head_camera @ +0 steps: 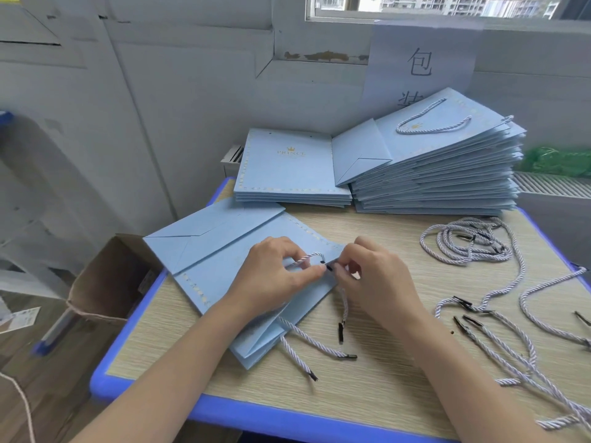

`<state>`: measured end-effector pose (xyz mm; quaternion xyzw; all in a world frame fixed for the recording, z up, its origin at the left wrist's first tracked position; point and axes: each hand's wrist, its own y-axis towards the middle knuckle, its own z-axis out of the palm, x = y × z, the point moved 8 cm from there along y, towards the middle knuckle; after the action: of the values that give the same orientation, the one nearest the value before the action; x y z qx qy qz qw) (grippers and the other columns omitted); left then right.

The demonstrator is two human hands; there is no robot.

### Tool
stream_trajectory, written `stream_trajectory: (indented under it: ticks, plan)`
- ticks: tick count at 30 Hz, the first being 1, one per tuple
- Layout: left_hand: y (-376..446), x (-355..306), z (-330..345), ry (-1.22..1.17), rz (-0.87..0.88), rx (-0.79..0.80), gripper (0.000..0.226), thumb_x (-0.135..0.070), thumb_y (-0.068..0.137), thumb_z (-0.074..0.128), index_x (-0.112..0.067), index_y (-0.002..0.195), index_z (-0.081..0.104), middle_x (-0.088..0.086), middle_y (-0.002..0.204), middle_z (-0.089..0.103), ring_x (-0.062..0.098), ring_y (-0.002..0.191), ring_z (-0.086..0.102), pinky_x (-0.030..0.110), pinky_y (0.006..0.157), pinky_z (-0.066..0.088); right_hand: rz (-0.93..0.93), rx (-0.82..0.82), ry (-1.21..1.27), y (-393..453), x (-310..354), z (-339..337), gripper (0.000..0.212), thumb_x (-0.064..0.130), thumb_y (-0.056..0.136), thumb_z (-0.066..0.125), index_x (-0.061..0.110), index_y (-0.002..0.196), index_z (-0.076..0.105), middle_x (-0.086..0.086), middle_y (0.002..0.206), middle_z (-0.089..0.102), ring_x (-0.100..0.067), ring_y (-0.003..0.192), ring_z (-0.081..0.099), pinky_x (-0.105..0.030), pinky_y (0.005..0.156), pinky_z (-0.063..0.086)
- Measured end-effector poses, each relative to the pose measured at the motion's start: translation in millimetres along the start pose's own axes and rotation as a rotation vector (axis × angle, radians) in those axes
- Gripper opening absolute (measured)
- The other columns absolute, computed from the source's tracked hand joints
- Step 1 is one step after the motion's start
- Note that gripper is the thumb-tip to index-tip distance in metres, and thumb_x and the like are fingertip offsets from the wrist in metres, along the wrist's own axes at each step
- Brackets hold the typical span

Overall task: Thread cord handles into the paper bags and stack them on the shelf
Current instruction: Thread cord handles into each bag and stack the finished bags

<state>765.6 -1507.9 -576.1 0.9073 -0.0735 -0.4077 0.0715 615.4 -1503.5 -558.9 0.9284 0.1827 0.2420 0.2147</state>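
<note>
Now, head view, the only one. Both hands work at the near edge of a flat pale-blue paper bag (pixel 243 266) lying on the tabletop (pixel 383 378). Left hand (pixel 271 270): fingers pinched on the cord handle (pixel 308 259), which loops up between the hands. Right hand (pixel 374 276): fingers pinching the cord's black tip at the bag's edge, apparently feeding it through a hole; the hole itself is hidden.

Handling judgement: cord is soft and limp, so best held close behind the stiff black tip. Bag is light, creases easily; press it flat rather than grip it.

Look: cord twisted white-lilac, black ends. Bag has a gold dotted border.

Elsewhere: loose cords (pixel 470 241) to the right; unthreaded stack (pixel 291 167) and threaded stack (pixel 438 174) at the far edge.
</note>
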Motion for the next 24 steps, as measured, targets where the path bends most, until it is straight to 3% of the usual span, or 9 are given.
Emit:
stream_trajectory:
  ticks: [2, 5, 8, 10, 12, 14, 19, 24]
  plan:
    - [1, 0, -2, 0.042, 0.018, -0.016, 0.018, -0.039, 0.075, 0.074, -0.023, 0.074, 0.067, -0.009, 0.090, 0.061, 0.005, 0.093, 0.050, 0.008, 0.076, 0.032, 0.057, -0.028, 0.017, 4, -14, -7, 0.016, 0.021, 0.079, 0.066, 0.013, 0.068, 0.060, 0.009, 0.068, 0.045, -0.022, 0.055, 0.048, -0.035, 0.051, 0.041]
    - [1, 0, -6, 0.062, 0.036, -0.035, 0.021, -0.038, 0.079, 0.071, -0.019, 0.075, 0.067, -0.008, 0.088, 0.063, 0.007, 0.091, 0.052, 0.017, 0.078, 0.034, 0.090, 0.076, 0.055, 4, -22, -4, 0.012, 0.031, 0.083, 0.067, 0.020, 0.081, 0.070, 0.011, 0.073, 0.050, -0.016, 0.062, 0.049, -0.031, 0.060, 0.041]
    - [2, -3, -7, 0.053, 0.057, -0.051, 0.026, -0.034, 0.084, 0.068, -0.011, 0.072, 0.069, -0.007, 0.077, 0.065, 0.003, 0.075, 0.055, 0.013, 0.070, 0.037, 0.065, 0.109, 0.038, -1, -13, 6, 0.018, 0.039, 0.082, 0.067, 0.022, 0.083, 0.073, 0.008, 0.076, 0.053, -0.019, 0.062, 0.051, -0.028, 0.058, 0.035]
    - [2, -2, -11, 0.022, 0.026, -0.071, 0.025, -0.026, 0.086, 0.067, -0.010, 0.068, 0.069, -0.012, 0.064, 0.063, -0.006, 0.062, 0.053, 0.005, 0.060, 0.034, 0.005, -0.007, -0.028, 0, -2, 2, 0.025, 0.041, 0.081, 0.066, 0.019, 0.071, 0.070, 0.006, 0.069, 0.053, -0.021, 0.053, 0.052, -0.024, 0.052, 0.032]
    - [1, -1, -13, -0.013, -0.011, -0.090, 0.026, -0.022, 0.087, 0.065, -0.010, 0.065, 0.068, -0.019, 0.046, 0.053, -0.011, 0.052, 0.049, 0.005, 0.055, 0.032, -0.014, -0.161, -0.053, 2, 6, -12, 0.034, 0.044, 0.081, 0.056, 0.018, 0.060, 0.063, 0.008, 0.061, 0.047, -0.018, 0.041, 0.042, -0.019, 0.043, 0.026]
    - [0, -3, -12, -0.031, -0.018, -0.087, 0.025, -0.022, 0.088, 0.065, -0.011, 0.065, 0.067, -0.024, 0.042, 0.049, -0.012, 0.049, 0.047, 0.006, 0.054, 0.032, 0.000, -0.242, 0.003, 2, 8, -22, 0.032, 0.042, 0.081, 0.052, 0.019, 0.061, 0.060, 0.011, 0.062, 0.041, -0.012, 0.042, 0.034, -0.016, 0.040, 0.020]
    - [-2, -6, -8, -0.048, -0.024, -0.091, 0.023, -0.024, 0.085, 0.068, -0.013, 0.064, 0.068, -0.026, 0.045, 0.050, -0.010, 0.051, 0.047, 0.007, 0.054, 0.031, -0.084, -0.056, -0.044, -1, 15, 5, 0.014, 0.034, 0.074, 0.061, 0.020, 0.071, 0.064, 0.005, 0.067, 0.054, -0.020, 0.050, 0.054, -0.022, 0.043, 0.031]
    - [-5, -9, -3, -0.091, -0.035, -0.111, 0.024, -0.035, 0.077, 0.074, -0.016, 0.065, 0.067, -0.010, 0.058, 0.057, -0.004, 0.060, 0.050, 0.009, 0.057, 0.034, -0.029, 0.029, 0.052, 5, 2, 2, 0.013, 0.021, 0.078, 0.061, 0.015, 0.069, 0.054, 0.011, 0.063, 0.041, -0.022, 0.056, 0.045, -0.031, 0.051, 0.037]
